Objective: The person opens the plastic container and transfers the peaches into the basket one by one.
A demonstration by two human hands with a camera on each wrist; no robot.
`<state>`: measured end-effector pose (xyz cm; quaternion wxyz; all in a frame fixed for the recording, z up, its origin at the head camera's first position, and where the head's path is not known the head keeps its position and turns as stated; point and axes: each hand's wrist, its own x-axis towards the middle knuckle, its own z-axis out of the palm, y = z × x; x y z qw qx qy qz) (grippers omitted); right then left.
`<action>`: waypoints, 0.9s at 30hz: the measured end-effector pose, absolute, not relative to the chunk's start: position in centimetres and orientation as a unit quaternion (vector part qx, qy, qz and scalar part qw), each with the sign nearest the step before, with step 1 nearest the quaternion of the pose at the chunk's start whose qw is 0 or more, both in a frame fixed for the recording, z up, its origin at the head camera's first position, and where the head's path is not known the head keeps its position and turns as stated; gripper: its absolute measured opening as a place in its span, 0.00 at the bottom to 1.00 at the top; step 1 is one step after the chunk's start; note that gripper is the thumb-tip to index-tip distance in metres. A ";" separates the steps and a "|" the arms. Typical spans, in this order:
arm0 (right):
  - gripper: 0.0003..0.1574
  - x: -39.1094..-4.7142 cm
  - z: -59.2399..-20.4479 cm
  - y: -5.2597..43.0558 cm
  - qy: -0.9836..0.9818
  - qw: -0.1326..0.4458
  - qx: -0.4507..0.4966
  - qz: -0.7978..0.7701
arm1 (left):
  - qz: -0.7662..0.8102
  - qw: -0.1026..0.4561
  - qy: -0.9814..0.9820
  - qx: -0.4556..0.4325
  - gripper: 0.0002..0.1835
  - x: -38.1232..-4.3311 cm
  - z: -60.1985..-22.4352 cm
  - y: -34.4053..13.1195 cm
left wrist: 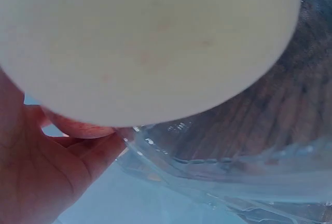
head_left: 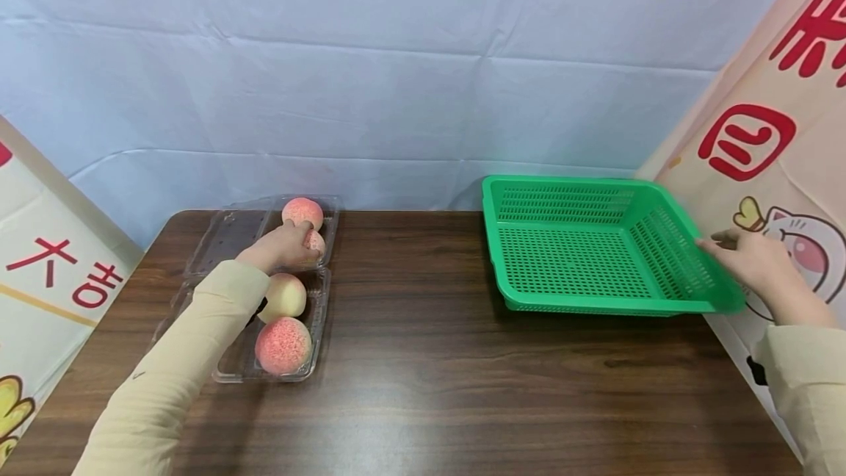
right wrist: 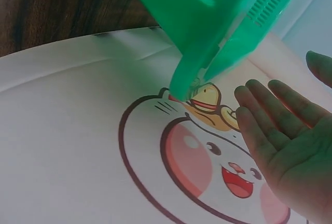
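Left of the green rectangular plastic basket [head_left: 595, 305], a round pink-speckled peach [head_left: 316, 242] is clasped by the left hand [head_left: 280, 247]; light pressure is advised. Beside the basket, the right hand [head_left: 760, 261] is held straight-fingered.

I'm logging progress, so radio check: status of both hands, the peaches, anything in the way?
Left hand grips pink peach in clear container. Right hand beside green basket. Possible obstruction: pale peach close to left hand.

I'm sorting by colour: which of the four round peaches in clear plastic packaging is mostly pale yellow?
The round pale-yellow peach, third from the back, just behind the round pink front peach; the other three show pink.
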<state>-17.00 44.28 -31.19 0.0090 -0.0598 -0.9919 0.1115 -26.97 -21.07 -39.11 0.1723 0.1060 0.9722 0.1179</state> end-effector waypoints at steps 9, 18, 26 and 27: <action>0.42 -16.8 -31.8 44.8 -0.991 -0.003 -0.073 0.111 | 0.130 0.181 0.969 0.109 0.39 -26.8 -39.1 -21.1; 0.39 -16.5 -32.6 45.1 -0.989 0.017 -0.084 0.121 | 0.132 0.179 0.968 0.118 0.38 -26.9 -39.1 -21.1; 0.34 -16.1 -33.6 45.4 -0.985 0.059 -0.057 0.151 | 0.143 0.184 0.966 0.116 0.39 -26.9 -39.2 -21.2; 0.33 -16.0 -33.7 45.5 -0.985 0.065 -0.052 0.153 | 0.141 0.184 0.966 0.117 0.39 -27.0 -39.3 -21.2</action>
